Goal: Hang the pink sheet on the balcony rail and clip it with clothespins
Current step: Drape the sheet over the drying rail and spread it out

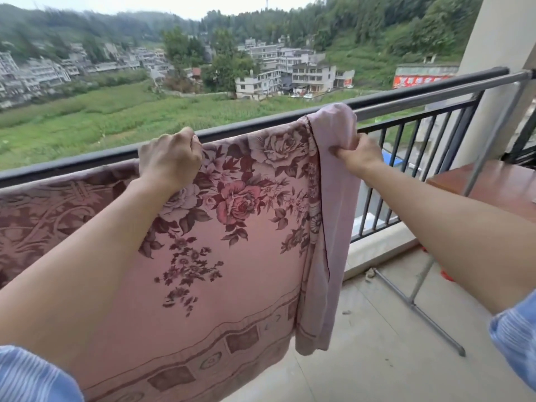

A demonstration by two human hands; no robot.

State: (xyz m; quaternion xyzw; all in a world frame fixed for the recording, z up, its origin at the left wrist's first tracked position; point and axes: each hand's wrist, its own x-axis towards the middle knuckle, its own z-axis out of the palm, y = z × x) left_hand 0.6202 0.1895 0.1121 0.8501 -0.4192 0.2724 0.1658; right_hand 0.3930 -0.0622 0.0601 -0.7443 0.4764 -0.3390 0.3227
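At the far left a blue striped sleeve [29, 375] sits pushed up above the elbow, and the bare left forearm reaches up and forward across the sheet [232, 256]. The sheet is pink with dark red roses and a patterned border. It is draped over the dark rail [87, 163] and hangs down the inner side toward the floor [377, 358], running out of view on the left.

The left hand [169, 156] is at the top of the rail, knuckles up, with its fingers curled tight over the sheet's upper edge and the wrist bent slightly down.

Further right the cloth bunches up. Its end is folded back so the plain pale side shows, and this hangs in a long narrow fold over the rail. The right hand [358, 156] grips that bunched end just below the rail. The thumb points left into the fabric and the fingers are closed behind it. The right arm is stretched nearly straight, coming in from the lower right, where a second striped sleeve [516, 332] shows.

Past the hand the rail's bare bars continue to a pale pillar [493, 53]. A silver rack [435, 95] stands just inside the rail, its top pole running alongside it and its legs spread on the floor. A reddish wooden table [493, 184] sits behind the rack.
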